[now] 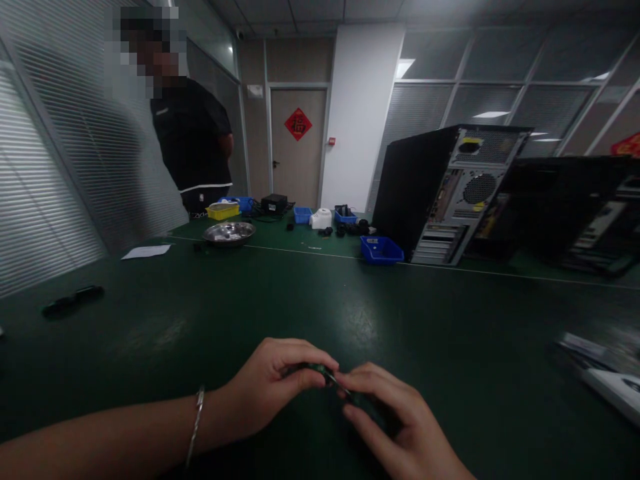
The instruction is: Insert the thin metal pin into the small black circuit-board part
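Both hands met low over the green table [410, 333], close to its near edge. The left hand [273, 390], with a thin metal bracelet [196, 420] on its wrist, had its thumb and fingers closed on one end of a small dark part [325, 373]. The right hand [395, 427] pinched the other end with its fingertips, so the part lay between the two grips, held just above the tabletop. It was too dim and blurred to tell what the part was.

Farther back on the table stood an open computer case [450, 193] with its rear panel facing the camera, and a blue bin [381, 250] lay just in front of it. To the left sat a metal bowl [229, 233], a yellow tray [223, 211] behind it, and a sheet of paper [146, 251] near the edge. A person in a black shirt [193, 143] stood at the far left side of the table, well apart from the hands.
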Demonstrator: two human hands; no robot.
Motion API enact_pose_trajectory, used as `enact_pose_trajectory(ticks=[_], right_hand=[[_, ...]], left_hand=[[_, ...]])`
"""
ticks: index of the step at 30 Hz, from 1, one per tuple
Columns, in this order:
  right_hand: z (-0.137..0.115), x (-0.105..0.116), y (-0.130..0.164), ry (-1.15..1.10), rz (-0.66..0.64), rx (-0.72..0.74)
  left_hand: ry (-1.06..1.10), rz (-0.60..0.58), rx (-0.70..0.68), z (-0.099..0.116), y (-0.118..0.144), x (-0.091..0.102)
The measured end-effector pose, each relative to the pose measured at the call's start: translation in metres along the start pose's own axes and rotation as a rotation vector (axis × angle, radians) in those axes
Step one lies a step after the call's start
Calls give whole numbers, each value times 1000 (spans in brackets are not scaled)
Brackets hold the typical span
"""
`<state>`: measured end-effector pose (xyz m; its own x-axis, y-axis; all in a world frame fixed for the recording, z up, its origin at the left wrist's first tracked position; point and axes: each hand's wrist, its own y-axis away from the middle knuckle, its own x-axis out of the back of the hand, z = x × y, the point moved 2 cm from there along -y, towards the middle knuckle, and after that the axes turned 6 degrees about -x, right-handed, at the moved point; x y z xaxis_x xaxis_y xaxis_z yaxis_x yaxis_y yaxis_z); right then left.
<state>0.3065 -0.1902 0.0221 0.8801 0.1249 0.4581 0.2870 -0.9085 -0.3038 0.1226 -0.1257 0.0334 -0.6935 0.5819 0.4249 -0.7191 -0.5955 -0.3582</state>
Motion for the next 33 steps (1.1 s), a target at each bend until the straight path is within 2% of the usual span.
enact_pose_trajectory(ticks=[8,19,23,27,31,33], right_hand=[[1,-1,1,0,-29,-11],[-1,0,0,-10,-20,9],[-1,1,1,6,3,-6],[-3,2,3,62,23,-69],[-4,2,4,91,71,-64],[-3,2,3,95,51,-65]], left_hand=[[-81,-26,-62,1,0,0],[156,-34,54,-5,0,-3],[242,15,41,-7,-1,-2],[267,68,45,-13,-1,0],[306,39,105,-18,0,-2],[284,34,126,-19,1,-3]])
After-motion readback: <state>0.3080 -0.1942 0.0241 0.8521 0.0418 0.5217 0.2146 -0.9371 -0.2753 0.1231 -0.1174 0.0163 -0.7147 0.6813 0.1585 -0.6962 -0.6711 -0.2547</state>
